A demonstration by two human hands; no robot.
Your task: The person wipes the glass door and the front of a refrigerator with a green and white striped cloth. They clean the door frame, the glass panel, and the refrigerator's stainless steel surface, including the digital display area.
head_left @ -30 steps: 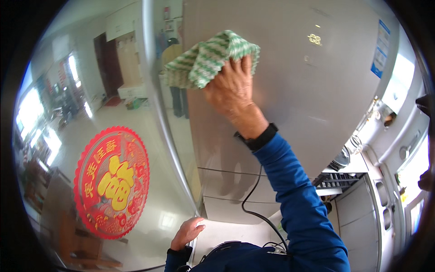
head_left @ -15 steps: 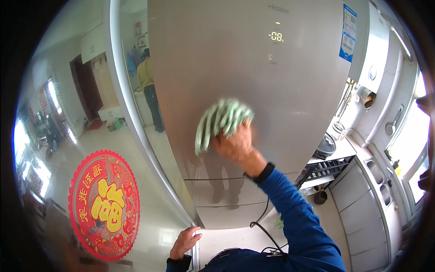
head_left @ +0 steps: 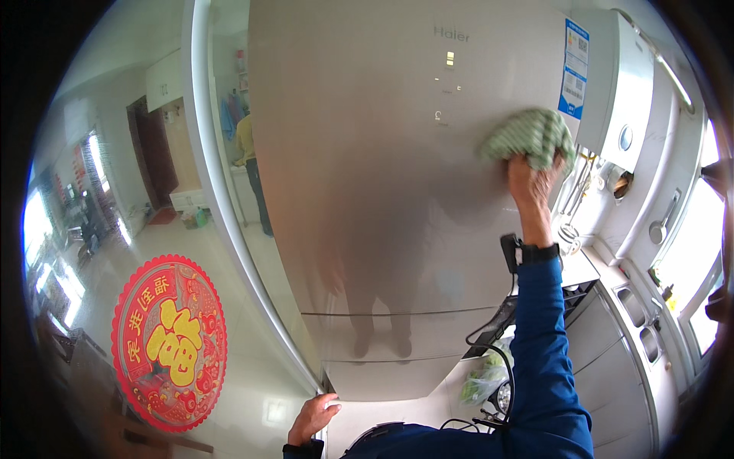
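My right hand (head_left: 531,182) is closed on a green-and-white checked cloth (head_left: 535,138), pressed against the upper right part of a silvery-beige fridge door (head_left: 359,176). The cloth is bunched and a little blurred, and it hides most of the fingers. Just above it is a blue-and-white label (head_left: 575,69). Low down, my left hand (head_left: 312,417) grips the edge of a glass door's pale metal frame (head_left: 243,245), its fingertips curling over the edge. A small lit display (head_left: 449,60) shows high on the fridge.
Left of the frame, the glass bears a round red-and-gold decoration (head_left: 170,343). On the right are a white wall-mounted heater (head_left: 615,92), hanging utensils and a counter with a sink (head_left: 633,306). A black cable (head_left: 508,375) hangs beside my right arm, near a plastic bag of greens (head_left: 485,379).
My right hand has carried the cloth from the middle of the fridge door up and to the right, near the label. My left hand stays at the door frame. The lit display has changed.
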